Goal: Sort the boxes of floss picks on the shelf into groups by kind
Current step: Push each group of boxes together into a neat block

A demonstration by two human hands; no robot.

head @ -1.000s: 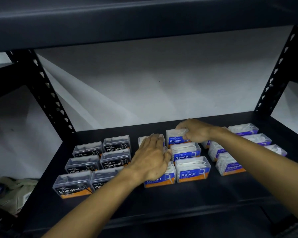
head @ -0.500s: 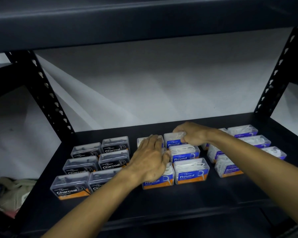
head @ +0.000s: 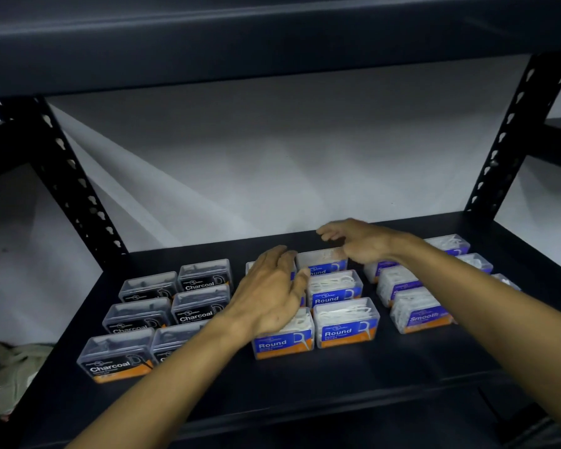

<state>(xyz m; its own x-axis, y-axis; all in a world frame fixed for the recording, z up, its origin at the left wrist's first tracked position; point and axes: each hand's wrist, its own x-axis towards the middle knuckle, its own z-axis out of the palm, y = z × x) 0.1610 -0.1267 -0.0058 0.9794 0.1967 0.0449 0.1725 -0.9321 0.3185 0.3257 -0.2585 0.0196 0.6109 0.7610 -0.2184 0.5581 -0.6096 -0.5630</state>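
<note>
Clear floss-pick boxes stand in three groups on the black shelf [head: 305, 384]. Black Charcoal boxes [head: 198, 309] fill the left, blue Round boxes [head: 345, 322] the middle, purple Smooth boxes [head: 418, 314] the right. My left hand [head: 269, 293] lies flat with straight fingers over the left column of Round boxes and hides the middle one. My right hand [head: 353, 239] hovers just above the back Round box [head: 321, 262] with its fingers loosely spread, holding nothing.
Perforated black uprights stand at the back left [head: 75, 189] and back right [head: 512, 134]. An upper shelf [head: 272, 37] hangs overhead. A white wall lies behind. Crumpled cloth [head: 10, 374] lies off the shelf at the lower left.
My right hand has let go of the back Round box and lifted up and back, fingers opening. My left hand stays on the Round boxes.
</note>
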